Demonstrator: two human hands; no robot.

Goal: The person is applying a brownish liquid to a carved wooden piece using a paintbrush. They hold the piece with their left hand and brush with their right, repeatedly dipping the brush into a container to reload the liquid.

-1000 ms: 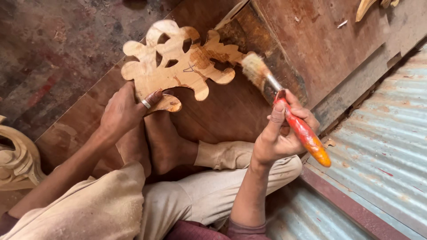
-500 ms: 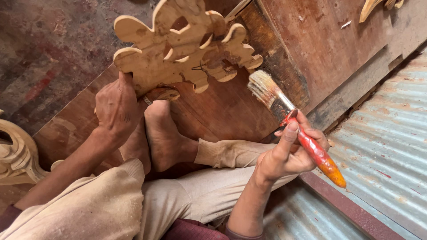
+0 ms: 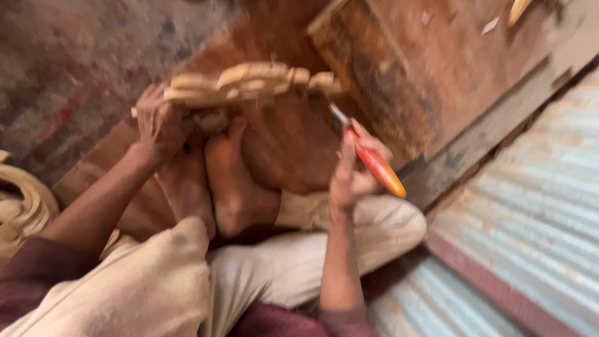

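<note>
Change since the earlier frame: you have tipped the carved wooden cutout (image 3: pixel 249 81) from face-on to nearly edge-on, so only its pale scalloped edge shows; the brush has swung in under its right end, and the whole view is now motion-blurred.

Left hand (image 3: pixel 159 122): clenched on the left end of the cutout, fingers wrapped over the edge, wrist bent back, forearm running down-left to a maroon sleeve.

Right hand (image 3: pixel 349 171): grasping the paintbrush (image 3: pixel 371 162) by its red-orange handle, thumb along the shaft, forearm rising nearly straight up from the lap. The bristles are hidden or too blurred to make out; the metal ferrule points up-left, just beside the cutout's right end. Contact cannot be told.

Cutout: held in the air above your bare feet (image 3: pixel 218 181), which lie crossed between the two hands.

Beneath: reddish-brown board (image 3: pixel 287 143), lying flat under feet and cutout.

Legs: folded, in beige trousers (image 3: pixel 293 262).

Far left: another pale carved scroll piece (image 3: pixel 22 206), well apart from the hands.

Upper right: dark stained wooden panel (image 3: pixel 437 68).

Right: corrugated metal sheet (image 3: pixel 530 206), edged by a reddish strip.
</note>
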